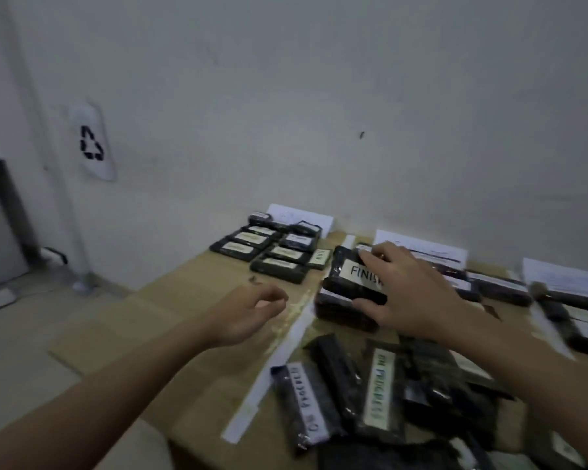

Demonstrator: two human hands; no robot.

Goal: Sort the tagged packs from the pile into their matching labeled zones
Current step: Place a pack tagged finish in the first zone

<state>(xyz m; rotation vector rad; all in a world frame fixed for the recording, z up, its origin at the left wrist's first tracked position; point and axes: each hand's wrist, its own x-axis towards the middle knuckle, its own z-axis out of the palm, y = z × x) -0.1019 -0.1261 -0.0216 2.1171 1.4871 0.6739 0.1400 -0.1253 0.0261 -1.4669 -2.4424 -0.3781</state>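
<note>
The right hand (404, 290) reaches forward from the near right, palm down, its thumb and fingers curled around a black plastic-wrapped pack with a white tag reading "FINISH…" (350, 283). That pack sits on top of another dark pack (340, 313) in the middle of the brown cardboard-covered table (190, 300), just right of a white paper strip (279, 357) that runs from near to far. The left hand (252, 313) hovers above the bare cardboard left of the strip, forearm stretched from the near left, fingers loosely curled and holding nothing. A loose pile of black tagged packs (387, 398) lies near, below the right forearm. At the far left, a neat group of black packs (275, 252) lies before a white paper zone label (302, 217). More packs lie to the far right.
</note>
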